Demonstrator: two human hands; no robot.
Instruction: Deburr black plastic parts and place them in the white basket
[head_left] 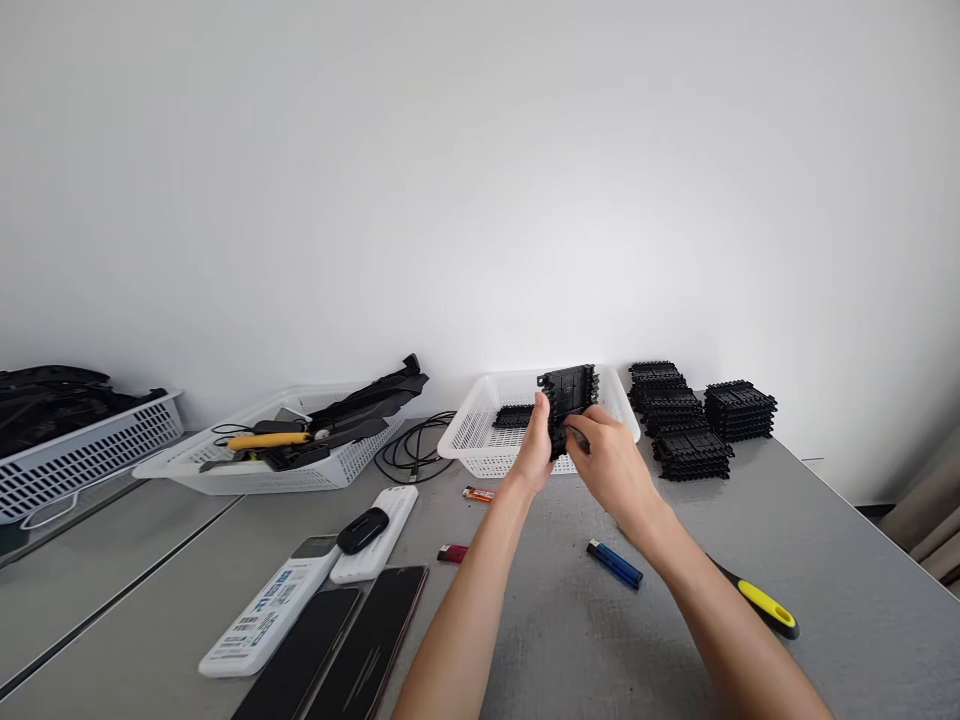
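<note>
Before the white perforated basket (480,464), fingers of the left hand (534,448) grasp a black toothed plastic panel (568,390) above the gray desk (795,520); those of the right hand (616,465) pinch its lower part. Stacked panels (739,412) stand nearby.

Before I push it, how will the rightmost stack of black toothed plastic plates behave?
The stack probably won't tip easily: it's wider than tall. Layers might slip apart, as no strap shows. They lie flat, so likely stiff.

The left hand (534,450) and right hand (616,468) grip a black plastic piece (570,390). Black stacks (691,452) stand beside a white basket (484,462).
</note>
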